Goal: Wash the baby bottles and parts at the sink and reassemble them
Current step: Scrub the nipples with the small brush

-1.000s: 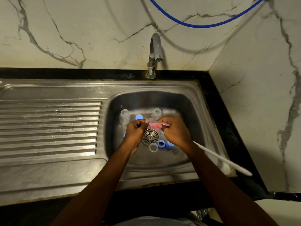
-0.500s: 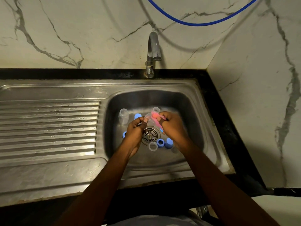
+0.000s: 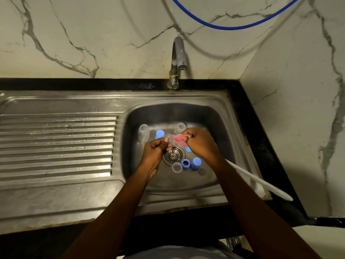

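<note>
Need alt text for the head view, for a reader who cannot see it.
Over a steel sink, the left hand pinches a small clear part while the right hand holds a pink brush against it, above the drain. Around them lie clear bottles and blue caps.

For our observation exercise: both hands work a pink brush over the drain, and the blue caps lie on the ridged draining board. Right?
No: the head view shows the blue caps lie in the sink basin, near the drain, not on the draining board. The rest holds.
</note>
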`<act>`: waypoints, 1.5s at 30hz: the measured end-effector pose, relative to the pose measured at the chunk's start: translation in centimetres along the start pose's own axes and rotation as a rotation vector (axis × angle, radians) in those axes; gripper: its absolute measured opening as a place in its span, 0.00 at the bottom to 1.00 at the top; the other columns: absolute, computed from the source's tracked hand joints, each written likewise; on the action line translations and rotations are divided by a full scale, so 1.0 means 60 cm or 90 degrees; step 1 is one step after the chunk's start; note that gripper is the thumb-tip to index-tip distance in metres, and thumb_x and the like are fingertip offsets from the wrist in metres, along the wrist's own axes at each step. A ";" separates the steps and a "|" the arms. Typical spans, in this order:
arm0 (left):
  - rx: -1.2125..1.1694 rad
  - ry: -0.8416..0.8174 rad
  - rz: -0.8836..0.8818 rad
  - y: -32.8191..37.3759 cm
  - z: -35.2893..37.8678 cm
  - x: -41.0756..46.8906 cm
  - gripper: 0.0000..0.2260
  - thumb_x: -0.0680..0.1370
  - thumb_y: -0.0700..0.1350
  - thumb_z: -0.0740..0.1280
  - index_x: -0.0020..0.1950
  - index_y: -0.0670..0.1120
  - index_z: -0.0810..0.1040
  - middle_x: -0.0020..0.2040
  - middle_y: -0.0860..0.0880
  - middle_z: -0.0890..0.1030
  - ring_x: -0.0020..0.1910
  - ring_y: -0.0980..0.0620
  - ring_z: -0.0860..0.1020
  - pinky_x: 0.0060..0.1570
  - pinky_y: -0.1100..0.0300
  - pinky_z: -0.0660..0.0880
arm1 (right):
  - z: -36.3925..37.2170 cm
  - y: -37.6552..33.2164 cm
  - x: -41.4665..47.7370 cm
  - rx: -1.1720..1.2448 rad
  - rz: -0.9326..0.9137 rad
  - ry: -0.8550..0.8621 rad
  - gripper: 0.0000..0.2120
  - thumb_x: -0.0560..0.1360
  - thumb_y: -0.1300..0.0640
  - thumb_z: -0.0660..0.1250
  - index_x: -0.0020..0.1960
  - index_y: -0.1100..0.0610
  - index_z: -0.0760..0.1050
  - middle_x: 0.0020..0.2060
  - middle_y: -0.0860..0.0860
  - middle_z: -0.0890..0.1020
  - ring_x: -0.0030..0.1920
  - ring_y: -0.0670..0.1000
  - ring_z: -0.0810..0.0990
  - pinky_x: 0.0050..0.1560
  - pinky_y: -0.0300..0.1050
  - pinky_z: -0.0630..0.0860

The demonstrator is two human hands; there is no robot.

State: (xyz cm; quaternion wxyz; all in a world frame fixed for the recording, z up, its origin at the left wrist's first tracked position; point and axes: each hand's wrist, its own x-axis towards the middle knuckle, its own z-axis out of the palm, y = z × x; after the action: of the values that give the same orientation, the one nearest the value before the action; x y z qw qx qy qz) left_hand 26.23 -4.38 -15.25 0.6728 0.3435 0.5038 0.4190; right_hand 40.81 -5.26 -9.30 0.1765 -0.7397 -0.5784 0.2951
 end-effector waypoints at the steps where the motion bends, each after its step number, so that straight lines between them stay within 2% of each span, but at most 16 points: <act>1: -0.005 0.000 0.006 -0.002 0.000 -0.001 0.11 0.81 0.40 0.65 0.41 0.41 0.82 0.33 0.47 0.79 0.34 0.56 0.78 0.43 0.62 0.79 | 0.004 0.000 0.000 -0.004 0.010 0.029 0.19 0.75 0.38 0.64 0.38 0.52 0.77 0.34 0.49 0.82 0.37 0.52 0.81 0.44 0.51 0.80; 5: -0.010 0.009 0.017 0.002 -0.008 0.007 0.12 0.81 0.43 0.66 0.39 0.43 0.83 0.36 0.46 0.82 0.38 0.50 0.80 0.48 0.53 0.79 | 0.026 0.005 -0.007 0.085 0.014 -0.006 0.20 0.72 0.33 0.64 0.38 0.50 0.78 0.31 0.48 0.82 0.33 0.50 0.81 0.40 0.53 0.81; 8: -0.014 -0.010 0.042 0.007 -0.008 -0.001 0.10 0.81 0.39 0.65 0.42 0.43 0.83 0.35 0.47 0.80 0.34 0.56 0.78 0.45 0.60 0.78 | 0.014 0.010 -0.006 0.208 0.066 0.048 0.14 0.71 0.41 0.71 0.32 0.47 0.78 0.27 0.45 0.79 0.31 0.47 0.77 0.35 0.42 0.76; 10: 0.001 -0.042 0.050 0.011 -0.005 -0.004 0.09 0.81 0.38 0.65 0.44 0.42 0.82 0.36 0.48 0.81 0.36 0.57 0.79 0.45 0.62 0.78 | 0.017 0.010 -0.005 0.266 0.086 0.082 0.14 0.74 0.43 0.70 0.36 0.51 0.80 0.31 0.47 0.82 0.34 0.50 0.81 0.38 0.47 0.79; 14: 0.045 -0.127 -0.018 0.027 -0.009 0.001 0.09 0.80 0.35 0.65 0.45 0.43 0.82 0.40 0.48 0.84 0.43 0.51 0.82 0.46 0.60 0.79 | 0.024 0.007 -0.007 0.249 0.071 0.071 0.15 0.75 0.41 0.68 0.37 0.51 0.79 0.32 0.49 0.82 0.35 0.50 0.81 0.43 0.51 0.80; 17: 0.076 -0.157 -0.065 0.044 -0.009 0.000 0.08 0.80 0.38 0.65 0.45 0.44 0.83 0.37 0.50 0.84 0.38 0.56 0.82 0.38 0.65 0.77 | 0.016 0.014 -0.006 0.204 0.037 0.073 0.14 0.74 0.40 0.68 0.36 0.48 0.78 0.32 0.46 0.82 0.35 0.46 0.80 0.40 0.47 0.78; 19: 0.092 -0.142 -0.058 0.048 -0.007 0.004 0.08 0.81 0.42 0.65 0.45 0.43 0.82 0.35 0.51 0.83 0.34 0.59 0.79 0.36 0.66 0.75 | 0.016 0.014 -0.006 0.169 0.013 0.075 0.12 0.76 0.41 0.67 0.38 0.46 0.78 0.33 0.44 0.81 0.35 0.44 0.79 0.40 0.45 0.77; 22: 0.117 -0.106 -0.028 0.036 -0.006 0.012 0.11 0.82 0.41 0.63 0.42 0.41 0.79 0.32 0.48 0.77 0.32 0.55 0.75 0.43 0.61 0.75 | 0.024 0.016 -0.003 0.137 -0.004 0.065 0.13 0.77 0.41 0.66 0.38 0.48 0.77 0.33 0.45 0.79 0.35 0.46 0.77 0.43 0.50 0.78; 25: 0.125 -0.041 -0.011 0.007 -0.004 0.012 0.13 0.83 0.40 0.62 0.40 0.42 0.78 0.30 0.50 0.77 0.32 0.55 0.75 0.48 0.55 0.75 | 0.000 0.010 -0.002 0.061 -0.007 -0.033 0.16 0.74 0.44 0.69 0.32 0.51 0.75 0.31 0.48 0.79 0.34 0.50 0.77 0.42 0.49 0.77; 28: 0.080 -0.016 0.004 -0.004 -0.001 0.008 0.11 0.82 0.40 0.63 0.41 0.42 0.79 0.31 0.50 0.77 0.33 0.55 0.75 0.46 0.59 0.76 | -0.014 0.003 0.001 -0.003 -0.019 -0.015 0.16 0.76 0.45 0.67 0.33 0.51 0.76 0.32 0.48 0.79 0.35 0.52 0.78 0.40 0.47 0.75; 30: 0.050 -0.014 0.015 0.002 0.003 0.008 0.10 0.82 0.40 0.63 0.43 0.40 0.79 0.34 0.47 0.77 0.34 0.55 0.75 0.43 0.63 0.77 | 0.004 -0.001 0.001 0.027 -0.016 0.035 0.16 0.78 0.43 0.64 0.38 0.53 0.77 0.34 0.49 0.80 0.36 0.51 0.78 0.40 0.47 0.74; 35: 0.034 -0.018 0.024 0.009 -0.006 0.018 0.11 0.84 0.41 0.60 0.45 0.41 0.79 0.36 0.47 0.79 0.36 0.55 0.78 0.44 0.64 0.77 | 0.027 0.018 0.014 0.116 0.039 -0.031 0.13 0.75 0.45 0.67 0.38 0.52 0.80 0.34 0.50 0.83 0.38 0.51 0.82 0.47 0.55 0.81; 38: 0.010 -0.058 0.013 0.010 -0.009 0.015 0.11 0.83 0.41 0.61 0.45 0.39 0.78 0.35 0.47 0.77 0.36 0.55 0.75 0.45 0.62 0.77 | 0.034 0.019 0.012 0.187 0.030 0.068 0.10 0.77 0.45 0.65 0.42 0.48 0.80 0.39 0.48 0.83 0.42 0.51 0.82 0.46 0.51 0.80; 41: 0.009 -0.049 0.016 0.008 -0.015 0.019 0.11 0.84 0.41 0.60 0.47 0.37 0.78 0.38 0.45 0.78 0.40 0.51 0.77 0.51 0.57 0.77 | 0.038 0.014 0.002 0.243 0.017 -0.021 0.07 0.77 0.55 0.68 0.41 0.51 0.82 0.35 0.46 0.82 0.36 0.43 0.81 0.40 0.41 0.78; 43: -0.023 -0.028 0.005 0.009 -0.024 0.021 0.10 0.83 0.39 0.61 0.46 0.38 0.78 0.37 0.45 0.77 0.38 0.51 0.76 0.51 0.57 0.77 | 0.026 0.013 -0.004 0.248 0.037 -0.082 0.06 0.75 0.52 0.71 0.42 0.54 0.83 0.32 0.46 0.82 0.29 0.36 0.77 0.31 0.31 0.72; 45: -0.038 -0.017 -0.010 0.017 -0.032 0.022 0.08 0.83 0.40 0.60 0.49 0.38 0.77 0.38 0.44 0.76 0.36 0.51 0.74 0.44 0.62 0.77 | 0.020 0.024 -0.002 0.263 0.068 -0.045 0.12 0.74 0.48 0.71 0.45 0.57 0.83 0.33 0.48 0.81 0.25 0.36 0.74 0.26 0.28 0.68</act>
State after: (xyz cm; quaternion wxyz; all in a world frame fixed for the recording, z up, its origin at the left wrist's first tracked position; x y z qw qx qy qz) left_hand 24.34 -2.66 -15.37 0.6930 0.3245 0.4846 0.4238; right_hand 41.09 -5.88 -11.05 0.2879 -0.7064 -0.4715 0.4424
